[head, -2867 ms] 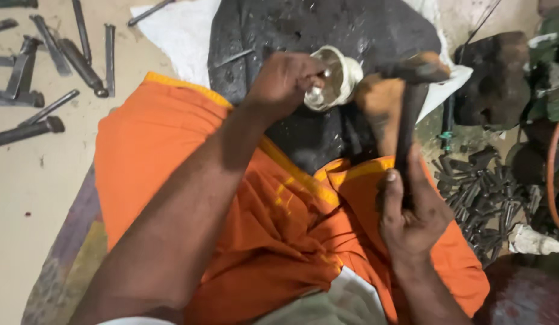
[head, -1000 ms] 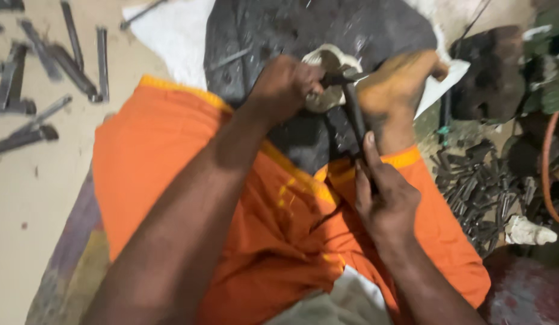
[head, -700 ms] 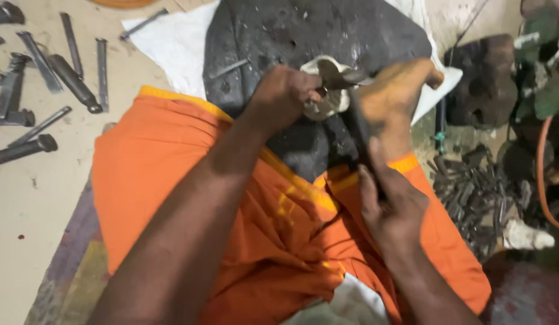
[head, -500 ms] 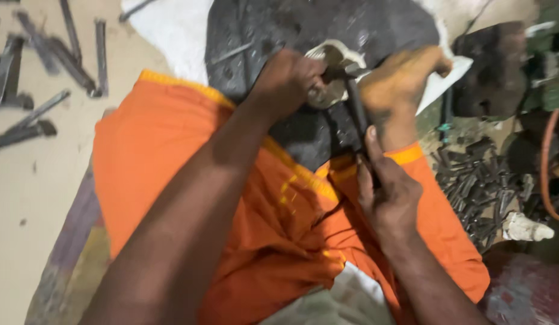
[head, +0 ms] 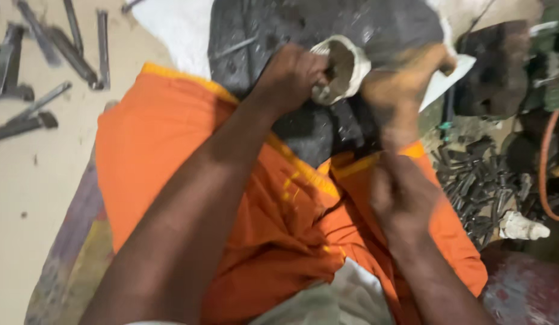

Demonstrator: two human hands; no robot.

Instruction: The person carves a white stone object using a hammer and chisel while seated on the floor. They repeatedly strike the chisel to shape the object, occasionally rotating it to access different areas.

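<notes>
Gone from view since half a second ago is our hammer; right hand [head: 406, 195] blurs, grip unreadable. Left hand [head: 291, 75] clasps the pale ring [head: 342, 66], opening toward us, over the dark slab [head: 303, 24].

You have two hands in view, your left hand [head: 291, 75] and your right hand [head: 403, 198]; one pale ring-shaped piece [head: 342, 69]; one dark slab [head: 321, 30]; several metal rods [head: 45, 60] on the floor, count unclear in the blur; one heap of dark tools [head: 478, 180], uncountable.
</notes>
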